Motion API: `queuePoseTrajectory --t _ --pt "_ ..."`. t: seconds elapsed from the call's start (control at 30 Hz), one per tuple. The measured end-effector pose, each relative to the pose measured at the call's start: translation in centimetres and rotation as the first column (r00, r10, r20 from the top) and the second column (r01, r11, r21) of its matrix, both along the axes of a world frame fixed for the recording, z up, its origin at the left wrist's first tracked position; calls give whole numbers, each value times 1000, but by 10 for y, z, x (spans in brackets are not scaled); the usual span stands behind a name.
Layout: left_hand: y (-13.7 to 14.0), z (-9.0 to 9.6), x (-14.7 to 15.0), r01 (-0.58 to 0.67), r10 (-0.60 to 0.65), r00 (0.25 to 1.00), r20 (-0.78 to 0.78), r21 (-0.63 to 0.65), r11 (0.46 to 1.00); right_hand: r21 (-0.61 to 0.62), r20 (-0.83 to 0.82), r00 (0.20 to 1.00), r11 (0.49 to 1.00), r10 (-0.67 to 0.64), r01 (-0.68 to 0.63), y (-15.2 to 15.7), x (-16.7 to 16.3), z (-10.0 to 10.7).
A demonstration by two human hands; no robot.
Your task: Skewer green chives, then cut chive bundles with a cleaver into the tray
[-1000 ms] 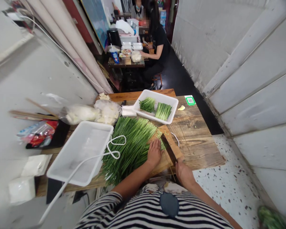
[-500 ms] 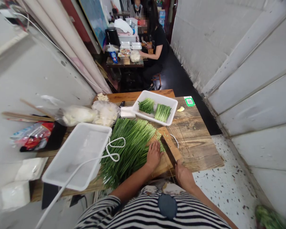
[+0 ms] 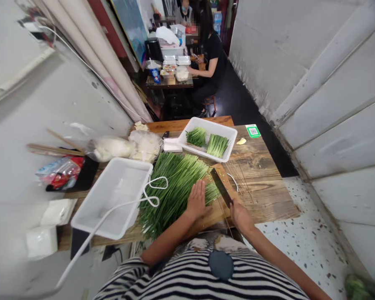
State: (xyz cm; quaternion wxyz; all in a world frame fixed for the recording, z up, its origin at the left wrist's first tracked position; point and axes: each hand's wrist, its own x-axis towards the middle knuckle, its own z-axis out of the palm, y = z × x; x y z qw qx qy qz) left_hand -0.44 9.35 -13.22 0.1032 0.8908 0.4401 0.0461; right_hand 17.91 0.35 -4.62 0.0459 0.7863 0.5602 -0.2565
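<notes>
A big heap of green chives (image 3: 171, 187) lies across the wooden cutting board (image 3: 208, 220) and the table, pale cut ends to the right. My left hand (image 3: 197, 201) rests flat on the chives near those ends, fingers stretched out. In my right hand (image 3: 240, 216) is the handle of a kitchen knife (image 3: 221, 187). Its dark blade is over the board, just right of the chive ends. Behind the board, a white tray (image 3: 190, 151) holds two bundles of cut chives (image 3: 217, 145).
An empty white bin (image 3: 81, 214) stands left, a white cable (image 3: 112, 207) looping over it. Bagged food (image 3: 145, 143) lies behind. Thin skewers (image 3: 242, 179) and a QR card (image 3: 253, 131) are on the table (image 3: 268, 196). A person in black (image 3: 211, 62) sits at a farther table.
My left hand has flattened out, its fingers straighter on the chives. The knife stays in my right hand beside the cut ends. The whole view has shifted slightly.
</notes>
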Motion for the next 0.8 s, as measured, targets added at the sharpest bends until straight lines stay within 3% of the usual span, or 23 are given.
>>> queuePoseTrajectory --t 0.23,0.57,0.8 --pt "-5 25 -60 89 -92 991 -97 -40 995 7 -21 994 994 109 -109 -40 -27 24" --pt "12 16 -77 64 -70 992 -100 -62 996 -8 -80 995 998 65 -66 -49 -86 17" --pt "26 13 -80 136 -141 987 -82 -60 989 32 -55 997 997 -62 64 -58 -96 8"
